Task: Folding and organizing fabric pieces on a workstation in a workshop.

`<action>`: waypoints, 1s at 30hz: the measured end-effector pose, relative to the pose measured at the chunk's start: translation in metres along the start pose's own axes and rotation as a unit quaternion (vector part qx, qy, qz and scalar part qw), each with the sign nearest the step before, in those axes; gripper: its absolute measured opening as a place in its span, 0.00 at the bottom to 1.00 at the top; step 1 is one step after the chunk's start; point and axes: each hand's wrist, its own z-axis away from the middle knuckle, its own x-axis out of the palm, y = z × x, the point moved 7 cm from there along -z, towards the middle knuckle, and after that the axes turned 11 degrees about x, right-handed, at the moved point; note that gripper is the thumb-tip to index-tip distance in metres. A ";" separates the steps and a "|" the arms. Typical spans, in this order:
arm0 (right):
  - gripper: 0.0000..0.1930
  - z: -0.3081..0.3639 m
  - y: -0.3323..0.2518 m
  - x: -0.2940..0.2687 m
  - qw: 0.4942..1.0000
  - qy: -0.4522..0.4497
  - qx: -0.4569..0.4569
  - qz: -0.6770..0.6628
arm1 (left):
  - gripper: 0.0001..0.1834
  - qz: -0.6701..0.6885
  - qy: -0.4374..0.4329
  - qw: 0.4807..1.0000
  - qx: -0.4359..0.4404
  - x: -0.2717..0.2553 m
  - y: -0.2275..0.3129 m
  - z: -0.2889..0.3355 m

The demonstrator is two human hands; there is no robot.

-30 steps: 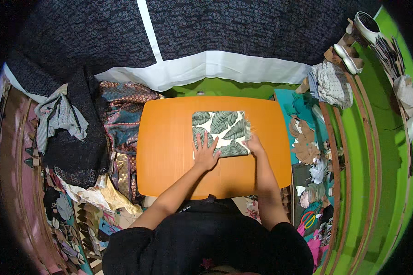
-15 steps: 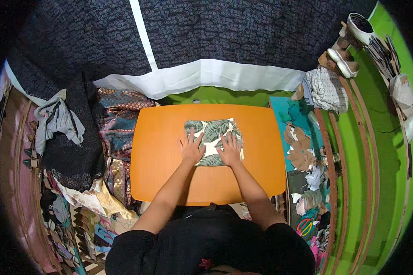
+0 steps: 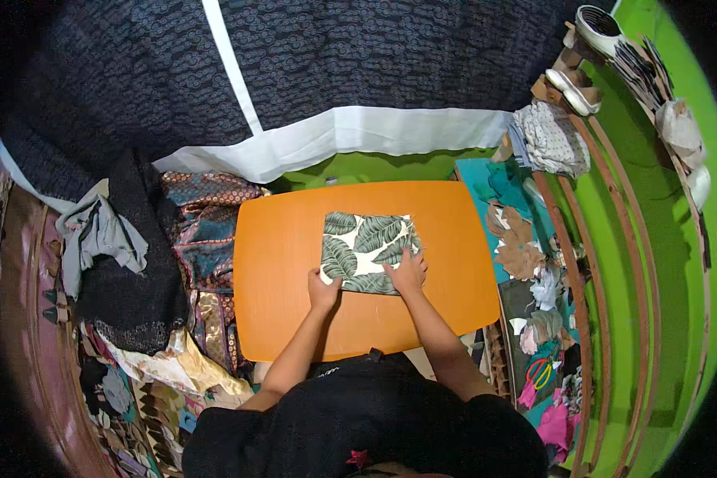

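A squarish piece of folded-looking cloth [image 3: 368, 237], white with green leaf print, lies on the orange table [image 3: 279, 239]. Its right edge is frayed. My left hand [image 3: 324, 291] grips the lower left corner, with the thumb on top and the other fingers partly hidden. On the lower right side of the cloth, my right hand [image 3: 409, 273] holds the edge, fingers bent around it. Whether the cloth is one layer or several I cannot tell.
Patterned fabrics [image 3: 207, 231] and a black cloth [image 3: 131, 295] hang left of the table. To the right lie fabric scraps [image 3: 518, 255] and scissors [image 3: 539, 374] with red and yellow handles. A dark patterned curtain [image 3: 358, 64] hangs behind.
Both hands were lying flat on the cloth with fingers spread. Now they have moved down to its lower left corner and right edge and grip it. The view has shifted slightly.
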 end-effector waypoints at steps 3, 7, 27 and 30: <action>0.34 0.012 0.009 0.007 0.998 -0.050 -0.008 0.037 | 0.26 0.167 0.014 0.983 -0.071 -0.001 -0.014 0.010; 0.36 0.031 0.033 0.017 0.995 -0.099 0.026 0.010 | 0.19 0.477 -0.046 0.860 -0.178 0.013 -0.013 0.003; 0.52 -0.104 0.161 -0.086 0.846 -0.340 0.034 -0.410 | 0.16 0.451 -0.249 0.854 -0.076 0.141 0.190 -0.003; 0.52 -0.094 0.187 -0.129 0.705 -0.424 0.079 -0.562 | 0.19 0.488 -0.362 0.787 -0.105 0.201 0.231 -0.016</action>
